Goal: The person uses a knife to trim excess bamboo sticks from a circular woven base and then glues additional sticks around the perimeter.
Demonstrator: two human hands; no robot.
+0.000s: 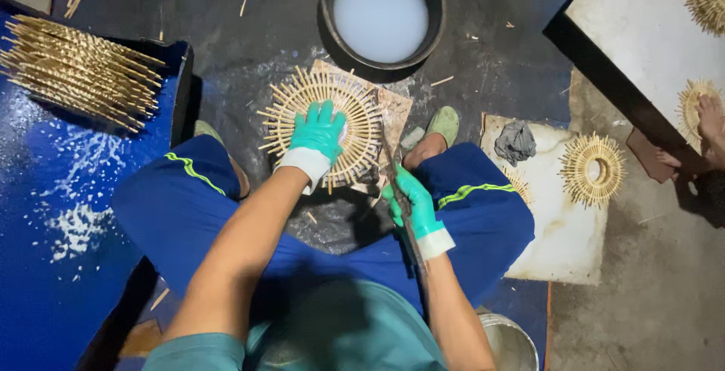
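Left hand (317, 135) presses flat on the ring (325, 126); beside the ring, right hand (409, 203) clamps a blade (394, 171).

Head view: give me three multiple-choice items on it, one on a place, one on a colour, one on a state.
1. Where does the round stick frame under the left hand lie?
A. on a board just below the basin
B. on the blue tarp
C. inside the basin

2. What colour are the gloves?
A. yellow
B. green with white cuffs
C. black

3. What state is the basin in?
A. empty
B. overturned
C. holding cloudy white liquid

Answers:
1 A, the frame rests on a board between the knees, close under the basin.
2 B, both hands, the right hand too, wear green gloves with white cuffs.
3 C, a pale milky surface shows inside the dark rim.
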